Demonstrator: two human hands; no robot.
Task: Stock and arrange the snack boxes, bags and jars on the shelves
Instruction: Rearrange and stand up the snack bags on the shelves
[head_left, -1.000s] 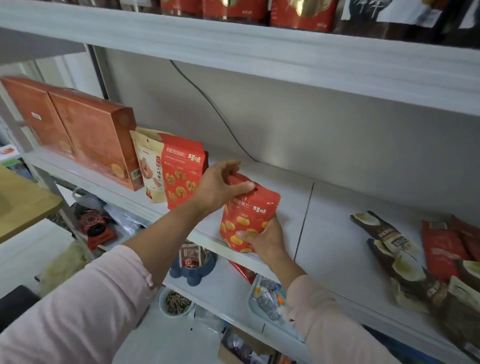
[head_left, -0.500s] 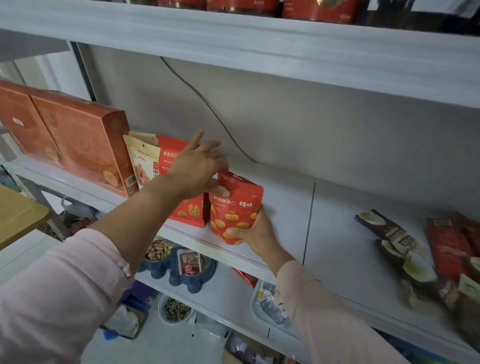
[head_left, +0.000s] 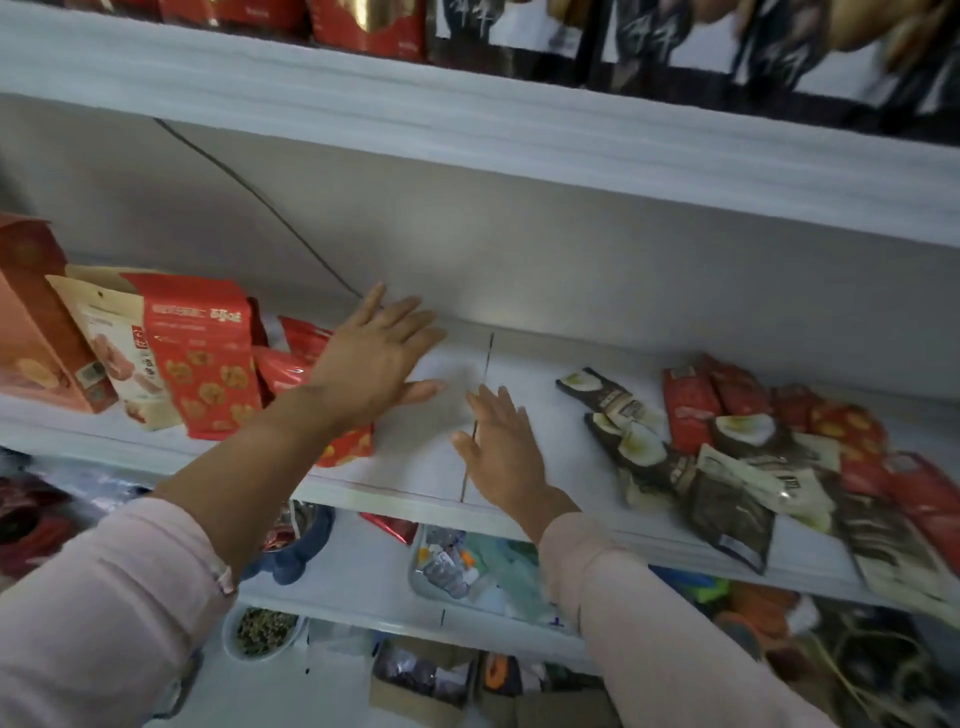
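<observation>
Hands, 2, both released and holding nothing: left hand (head_left: 376, 358) with fingers spread above the shelf (head_left: 415, 467), right hand (head_left: 501, 452) with straight fingers just beside it, nearer the shelf's front edge. Red snack bag (head_left: 347, 447) lying low under the left wrist, partly hidden by the forearm; upright red bag (head_left: 202, 358), cream bag (head_left: 111, 353) and orange box (head_left: 31, 332) in a row left of the left hand. Loose heap of dark coconut bags (head_left: 639, 447) and red packets (head_left: 691, 405) lying flat on the same shelf, right of the right hand.
</observation>
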